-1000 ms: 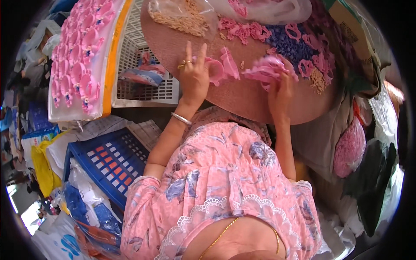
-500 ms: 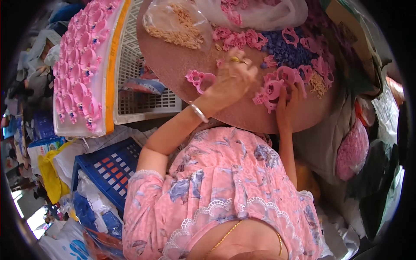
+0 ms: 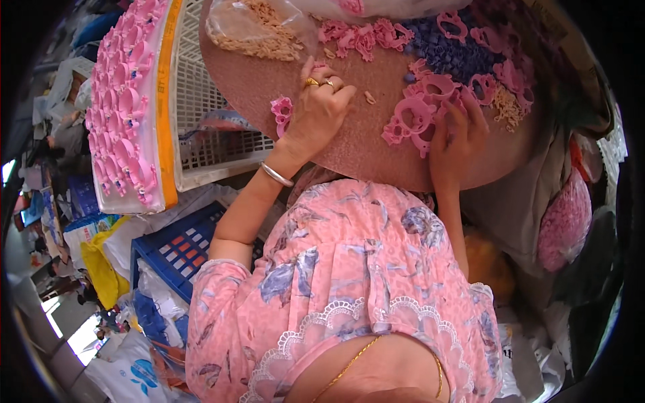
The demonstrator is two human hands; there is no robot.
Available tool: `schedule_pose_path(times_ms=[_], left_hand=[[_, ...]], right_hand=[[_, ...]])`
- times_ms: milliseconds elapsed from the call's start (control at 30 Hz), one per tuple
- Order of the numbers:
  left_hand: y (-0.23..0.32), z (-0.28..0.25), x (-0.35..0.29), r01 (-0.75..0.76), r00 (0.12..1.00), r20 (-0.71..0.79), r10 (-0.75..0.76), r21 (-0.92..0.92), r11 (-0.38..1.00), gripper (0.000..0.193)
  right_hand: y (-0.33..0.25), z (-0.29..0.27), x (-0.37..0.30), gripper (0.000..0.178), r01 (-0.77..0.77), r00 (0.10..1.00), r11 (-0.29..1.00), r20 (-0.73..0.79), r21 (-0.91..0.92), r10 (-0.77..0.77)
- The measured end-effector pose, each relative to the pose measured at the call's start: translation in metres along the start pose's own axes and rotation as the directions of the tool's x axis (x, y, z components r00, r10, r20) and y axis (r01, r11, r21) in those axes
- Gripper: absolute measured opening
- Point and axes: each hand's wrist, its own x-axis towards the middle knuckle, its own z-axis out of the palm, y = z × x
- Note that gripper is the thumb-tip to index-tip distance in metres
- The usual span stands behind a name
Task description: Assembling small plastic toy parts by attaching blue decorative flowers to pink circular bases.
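Note:
My left hand (image 3: 321,101), with rings and a bangle, is closed over the round table (image 3: 349,144), close to a clear bag of beige pieces (image 3: 259,37). Its fingers are curled together, and whatever they pinch is hidden. A pink plastic piece (image 3: 282,111) lies just left of that wrist. My right hand (image 3: 460,138) has its thumb and bent fingers around a pink plastic ring piece (image 3: 440,86) in a small cluster. Another pink ring piece with a shaped edge (image 3: 402,127) lies left of the right thumb. One loose beige piece (image 3: 369,98) rests between the hands.
Purple-blue small parts (image 3: 450,50) and a beige heap (image 3: 508,107) lie beyond my right hand. Pink pieces (image 3: 359,37) line the far side. At left stand a white crate (image 3: 222,178) and a panel covered with pink pieces (image 3: 127,101). A blue basket (image 3: 181,248) sits below.
My left hand has moved left, toward the bag of beige pieces, uncovering a loose beige piece. My right hand stays at the pink cluster. The whole view has shifted slightly.

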Motion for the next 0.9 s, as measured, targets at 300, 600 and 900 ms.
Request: schedule_pose_path(times_ms=[300,600,900], left_hand=[[0.020,0.034,0.004,-0.085,0.994,-0.052,0.092,0.119,0.989,0.011],[0.023,0.033,0.009,0.156,0.973,-0.169,-0.157,-0.023,0.988,0.003],[-0.008,-0.002,0.010,0.474,0.843,-0.255,-0.474,-0.063,0.878,0.014]], right_hand=[[0.010,0.010,-0.008,0.017,-0.033,0.994,0.997,-0.099,0.075,0.041],[0.014,0.011,-0.006,0.014,-0.087,0.993,0.992,-0.075,0.091,0.094],[0.007,0.007,-0.008,0.016,-0.254,0.966,0.943,0.011,0.213,0.258]])
